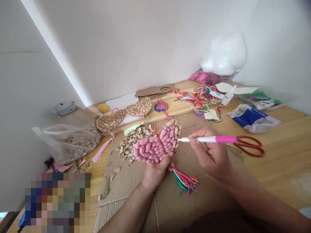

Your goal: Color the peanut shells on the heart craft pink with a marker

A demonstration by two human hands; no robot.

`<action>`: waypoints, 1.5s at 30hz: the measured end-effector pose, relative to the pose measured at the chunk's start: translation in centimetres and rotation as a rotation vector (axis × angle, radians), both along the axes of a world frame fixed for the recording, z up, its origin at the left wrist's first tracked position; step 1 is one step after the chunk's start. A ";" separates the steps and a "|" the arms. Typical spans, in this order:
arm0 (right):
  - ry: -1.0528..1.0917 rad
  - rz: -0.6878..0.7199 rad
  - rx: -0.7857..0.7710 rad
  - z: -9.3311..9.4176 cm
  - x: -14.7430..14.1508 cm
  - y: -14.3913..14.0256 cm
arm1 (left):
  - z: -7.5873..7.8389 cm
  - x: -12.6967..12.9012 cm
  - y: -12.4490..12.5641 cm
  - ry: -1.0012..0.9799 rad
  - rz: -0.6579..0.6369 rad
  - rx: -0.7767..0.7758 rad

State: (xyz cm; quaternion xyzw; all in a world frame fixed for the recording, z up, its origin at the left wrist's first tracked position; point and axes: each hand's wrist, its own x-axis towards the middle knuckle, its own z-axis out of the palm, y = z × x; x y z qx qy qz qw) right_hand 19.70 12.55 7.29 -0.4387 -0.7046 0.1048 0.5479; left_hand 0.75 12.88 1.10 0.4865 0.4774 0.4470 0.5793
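Note:
My left hand (156, 173) grips the lower edge of a heart-shaped peanut-shell ornament (155, 149), which is tilted up above the cardboard. Most of its shells are pink; those along the right lobe's outer edge are plain tan. A red loop sticks up from its notch, and a multicoloured tassel (184, 181) hangs below. In my right hand (211, 155) is a white marker pen (206, 139) with a pink end, its tip at the tan shells on the right edge. Whether the tip touches them I cannot tell.
Behind the heart lies a pile of peanut shells (130, 142) on the cardboard sheet (126, 191). More shell ornaments (138, 108) lie farther back. Red-handled scissors (252, 145) are at right, near a blue-and-white packet (254, 118). A plastic bag (70, 142) stands left; coloured cords (202, 95) lie behind.

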 end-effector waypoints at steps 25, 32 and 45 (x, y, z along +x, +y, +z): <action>0.027 0.142 -0.013 -0.4 -0.1 0.2 | 0.9 0.2 0.0 -0.065 -0.040 -0.055; -0.017 0.103 0.056 -0.4 -0.2 0.4 | 0.6 0.1 0.0 -0.071 -0.037 -0.054; -0.082 0.118 0.081 -0.6 -0.2 0.4 | 1.1 0.2 0.0 -0.047 -0.034 -0.057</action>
